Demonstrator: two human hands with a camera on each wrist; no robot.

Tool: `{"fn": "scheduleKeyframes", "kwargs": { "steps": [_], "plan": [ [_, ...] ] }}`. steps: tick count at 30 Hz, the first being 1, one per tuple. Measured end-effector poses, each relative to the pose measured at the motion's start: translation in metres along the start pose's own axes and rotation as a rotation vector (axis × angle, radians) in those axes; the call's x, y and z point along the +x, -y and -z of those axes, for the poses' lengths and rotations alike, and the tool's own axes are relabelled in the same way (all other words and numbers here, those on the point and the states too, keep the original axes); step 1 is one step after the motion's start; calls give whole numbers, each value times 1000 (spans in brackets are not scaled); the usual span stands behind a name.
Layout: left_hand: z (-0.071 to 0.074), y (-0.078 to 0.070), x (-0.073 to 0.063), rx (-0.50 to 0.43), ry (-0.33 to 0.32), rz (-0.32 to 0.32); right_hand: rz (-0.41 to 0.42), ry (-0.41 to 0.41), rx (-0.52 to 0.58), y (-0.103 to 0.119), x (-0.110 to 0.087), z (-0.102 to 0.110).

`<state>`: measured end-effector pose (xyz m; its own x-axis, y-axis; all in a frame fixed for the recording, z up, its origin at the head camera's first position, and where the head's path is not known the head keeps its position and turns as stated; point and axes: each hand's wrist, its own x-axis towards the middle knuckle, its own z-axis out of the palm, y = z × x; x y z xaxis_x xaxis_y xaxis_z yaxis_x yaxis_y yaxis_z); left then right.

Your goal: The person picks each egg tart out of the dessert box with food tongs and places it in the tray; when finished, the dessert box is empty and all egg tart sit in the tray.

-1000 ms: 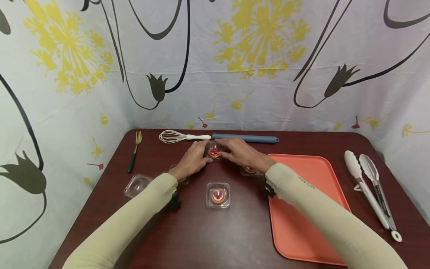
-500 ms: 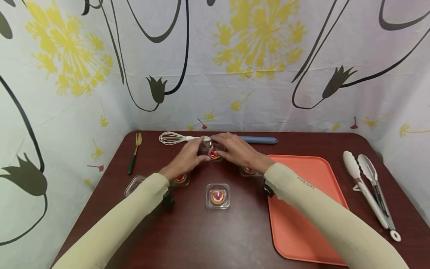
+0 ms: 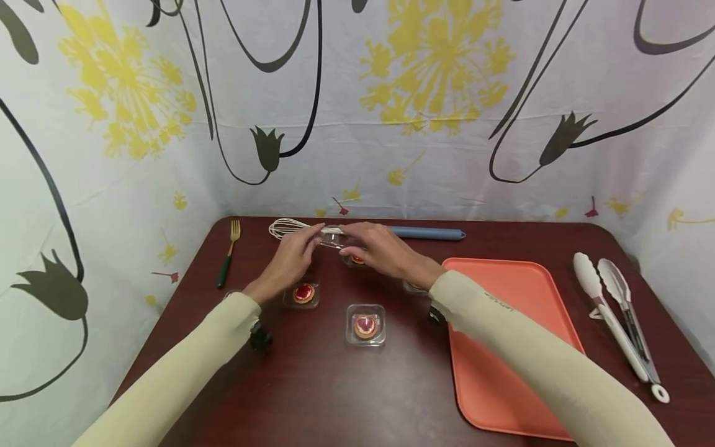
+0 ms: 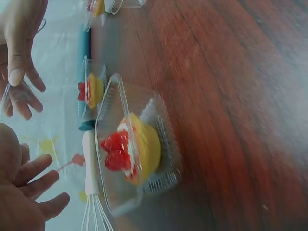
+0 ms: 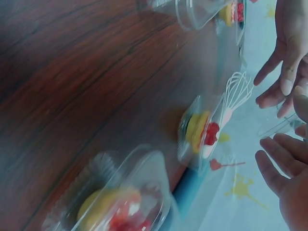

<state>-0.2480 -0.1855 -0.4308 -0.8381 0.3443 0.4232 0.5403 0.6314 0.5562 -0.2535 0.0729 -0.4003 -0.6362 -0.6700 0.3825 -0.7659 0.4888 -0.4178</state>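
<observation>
A clear plastic lid [image 3: 332,237] is raised between the two hands near the back of the table. My right hand [image 3: 377,249] pinches it between thumb and fingers; the lid shows beside its fingers in the right wrist view too [image 5: 281,126]. My left hand [image 3: 289,257] is at the lid's left side, fingers spread and fairly straight, and I cannot tell if they touch it. A tart [image 3: 357,259] in its clear container sits partly hidden below my right hand. Another boxed tart [image 3: 304,293] lies near my left wrist, and a third [image 3: 365,326] in front.
A whisk [image 3: 287,228] and a blue rolling pin [image 3: 427,233] lie along the back edge. A fork [image 3: 228,253] is at left, an orange tray [image 3: 511,372] at right, tongs [image 3: 620,323] beyond it. A clear container [image 3: 415,287] is partly covered by my right wrist.
Both hands have moved left, the left hand farther. The clear lid has come away from above the back tart and shifted left. The tart beside my left wrist has come into sight.
</observation>
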Motion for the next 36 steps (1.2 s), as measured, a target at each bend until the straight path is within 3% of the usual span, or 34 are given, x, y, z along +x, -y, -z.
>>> {"fn": "scheduleKeyframes", "kwargs": {
  "steps": [6,7,16,24,30,36],
  "plan": [
    [12,11,-11,-22,-112,-34,49,-33,106,8,11,-7],
    [18,1,-14,1,-106,-15,51,-36,126,10,13,-8],
    [35,5,-23,54,-121,48,25,-100,214,13,30,-14],
    [47,9,-46,117,-133,64,17,-110,217,16,43,-27],
    [52,12,-59,96,-124,136,1,-107,203,20,51,-37],
    [54,13,-67,61,-105,256,-83,-79,252,23,56,-48]
  ]
}}
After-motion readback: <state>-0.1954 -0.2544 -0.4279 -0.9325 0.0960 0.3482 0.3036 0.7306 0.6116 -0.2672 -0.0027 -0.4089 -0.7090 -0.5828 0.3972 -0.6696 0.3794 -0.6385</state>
